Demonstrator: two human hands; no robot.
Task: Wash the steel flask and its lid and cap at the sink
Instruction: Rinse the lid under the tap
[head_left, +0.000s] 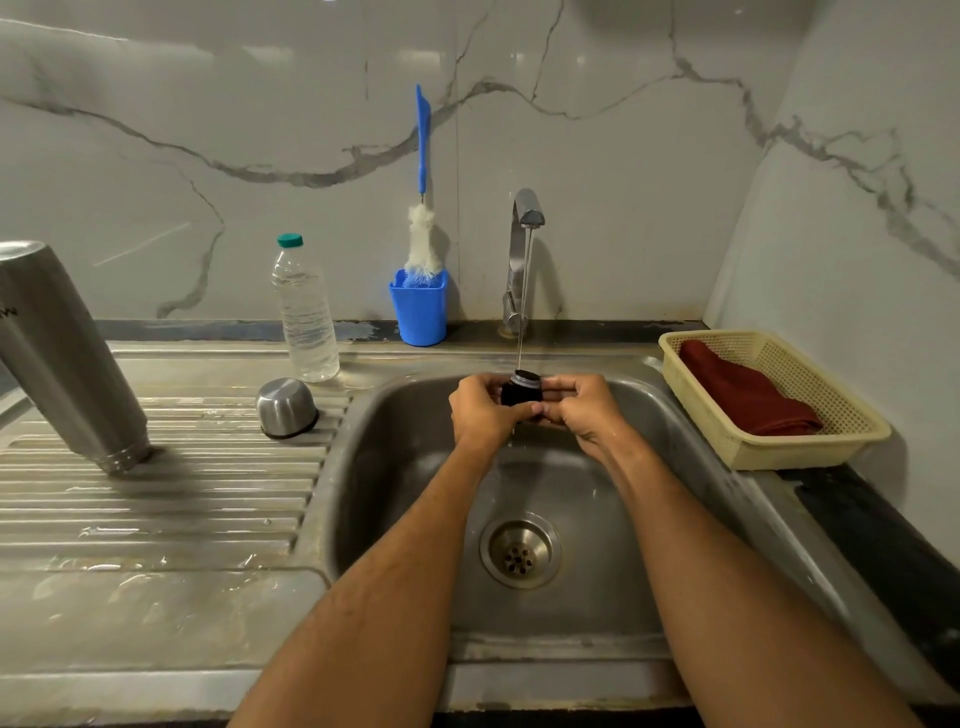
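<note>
Gripping one lid (521, 391), two hands (535, 410)

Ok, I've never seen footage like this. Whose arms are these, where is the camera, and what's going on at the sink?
There is one picture, from a wide-angle camera on a person's head, looking down at their own bare arms; no machine is involved. The left hand and right hand together grip a small dark lid under the stream from the tap, above the sink. On the draining board to the left, the steel flask stands mouth down and the steel cap lies upside down. Behind are a water bottle and a bottle brush in a blue cup. At right, a basket holds a red cloth.
</note>
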